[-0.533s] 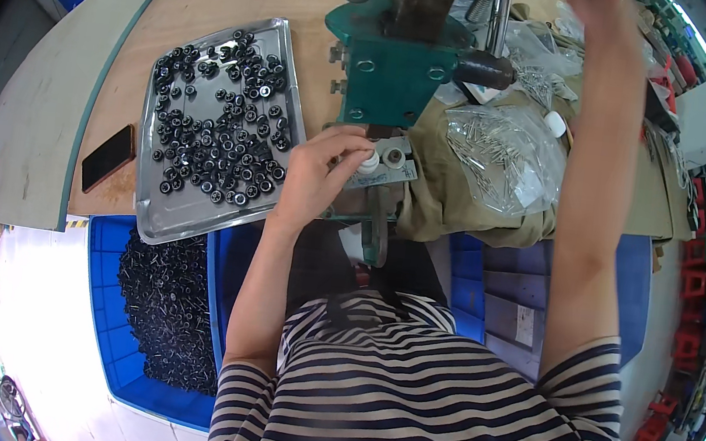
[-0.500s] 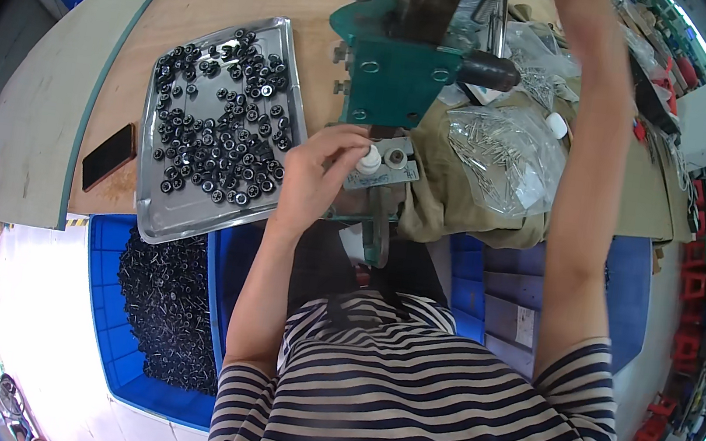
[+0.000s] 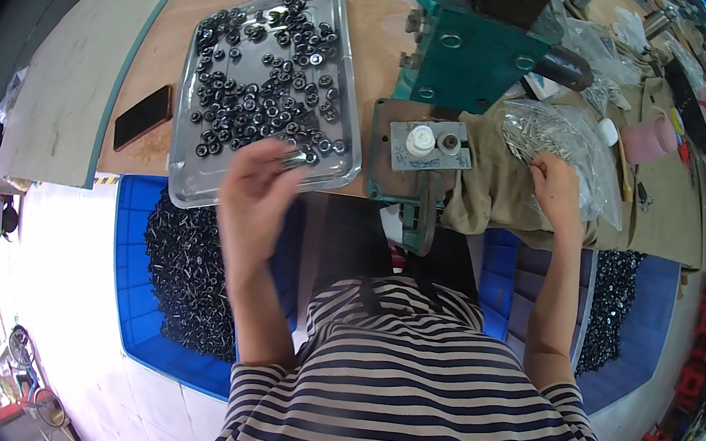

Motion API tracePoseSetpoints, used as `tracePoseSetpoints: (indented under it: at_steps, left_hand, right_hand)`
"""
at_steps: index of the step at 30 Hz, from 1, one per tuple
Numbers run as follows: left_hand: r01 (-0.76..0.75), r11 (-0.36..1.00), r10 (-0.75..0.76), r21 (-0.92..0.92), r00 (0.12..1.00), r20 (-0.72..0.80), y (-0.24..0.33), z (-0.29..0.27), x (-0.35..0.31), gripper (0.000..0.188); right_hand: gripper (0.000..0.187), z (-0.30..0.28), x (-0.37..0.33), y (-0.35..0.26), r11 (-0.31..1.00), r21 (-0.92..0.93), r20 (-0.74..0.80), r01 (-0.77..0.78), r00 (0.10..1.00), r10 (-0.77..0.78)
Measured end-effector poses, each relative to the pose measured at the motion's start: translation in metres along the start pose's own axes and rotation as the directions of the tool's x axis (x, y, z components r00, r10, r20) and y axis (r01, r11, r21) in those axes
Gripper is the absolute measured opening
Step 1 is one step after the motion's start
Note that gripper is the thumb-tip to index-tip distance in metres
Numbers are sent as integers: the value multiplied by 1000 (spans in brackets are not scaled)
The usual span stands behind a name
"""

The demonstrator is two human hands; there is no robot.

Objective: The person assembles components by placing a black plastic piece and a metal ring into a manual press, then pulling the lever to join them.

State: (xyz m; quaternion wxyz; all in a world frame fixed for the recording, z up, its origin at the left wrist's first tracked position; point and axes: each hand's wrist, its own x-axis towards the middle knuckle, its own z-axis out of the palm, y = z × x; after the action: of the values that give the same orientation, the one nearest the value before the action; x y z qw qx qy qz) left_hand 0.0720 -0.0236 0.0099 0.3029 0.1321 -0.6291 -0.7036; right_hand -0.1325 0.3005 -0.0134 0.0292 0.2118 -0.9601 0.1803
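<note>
My left hand [image 3: 254, 204], smeared by motion, is over the near right part of a metal tray [image 3: 203, 189]. Many small black round parts with shiny rims [image 3: 247, 111] lie in that tray; whether my fingers hold one is unclear. My right hand [image 3: 557, 191] has its fingertips pinched together at a clear plastic bag of slim metal pins [image 3: 550, 126]; what they grip is hidden. Between the hands, below a green press [image 3: 465, 58], sits a grey metal block [image 3: 405, 152]. It bears a white round piece [image 3: 420, 141] and a smaller round seat with a dark centre [image 3: 449, 143].
A phone [image 3: 143, 117] lies left of the tray. Blue bins [image 3: 129, 281] below the table hold black and shiny small parts. Brown cloth [image 3: 484, 197] lies under the bag. A pink cup-like object [image 3: 649, 141] stands at the right. The press lever [image 3: 565, 69] juts rightward.
My left hand has left the white piece on the block and moved left to the tray. My right hand has come down from beside the press to the bag of pins. The whole view has shifted.
</note>
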Motion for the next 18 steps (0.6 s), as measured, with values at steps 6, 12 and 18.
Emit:
tracePoseSetpoints:
  at_steps: [6,12,18]
  left_hand:
    - [355,526,-57,773,921,-384,40,-111,-38,19]
    - [-66,678,-14,733,995,102,-7,-39,-2,16]
    - [-417,460,45,784,893,448,-43,23,42,24]
  right_hand:
    - [9,13,1,11,999,29,-103,14,995,-11]
    - [9,10,2,-4,990,120,-182,78,982,-55]
    - [9,9,-4,-8,969,238,-205,69,979,-19]
